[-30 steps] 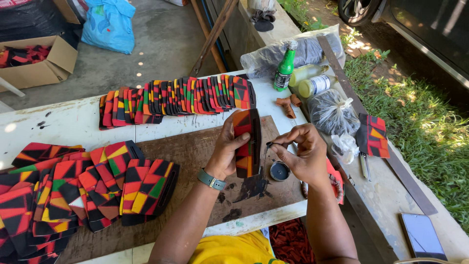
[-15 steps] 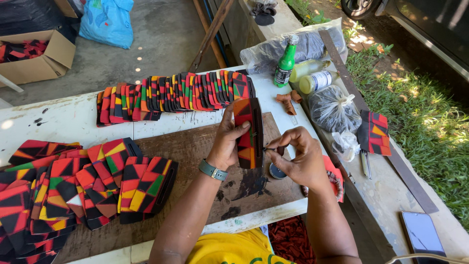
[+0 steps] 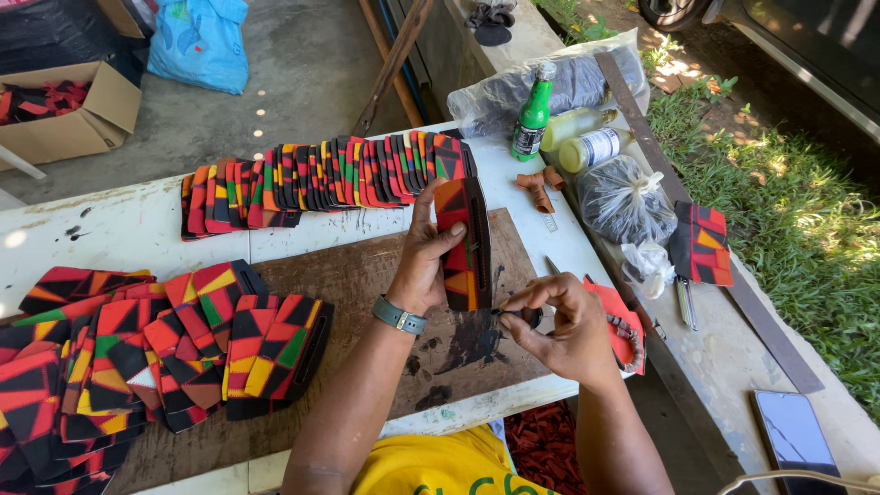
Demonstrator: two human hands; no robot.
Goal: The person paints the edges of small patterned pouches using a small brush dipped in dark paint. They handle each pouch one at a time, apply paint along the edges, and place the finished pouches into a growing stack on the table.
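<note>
My left hand (image 3: 429, 257) presses a colourful patterned flat piece with a black edge (image 3: 466, 240) down on a dark wooden board (image 3: 367, 293). My right hand (image 3: 564, 325) is just right of the piece, fingers pinched on a small thin dark tool whose tip points at the piece's lower edge. A small round dark pot sits under the right hand, mostly hidden. A wristwatch is on my left wrist.
A long row of similar patterned pieces (image 3: 321, 179) lies behind the board, and a heap (image 3: 137, 357) lies at the left. A green bottle (image 3: 532, 115), a jar (image 3: 591, 148), plastic bags (image 3: 628, 197) and a phone (image 3: 796, 431) are at the right. A cardboard box (image 3: 69, 110) stands on the floor.
My right hand has come down from above the small pot and closed in toward the lower edge of the piece. My left hand keeps holding the piece.
</note>
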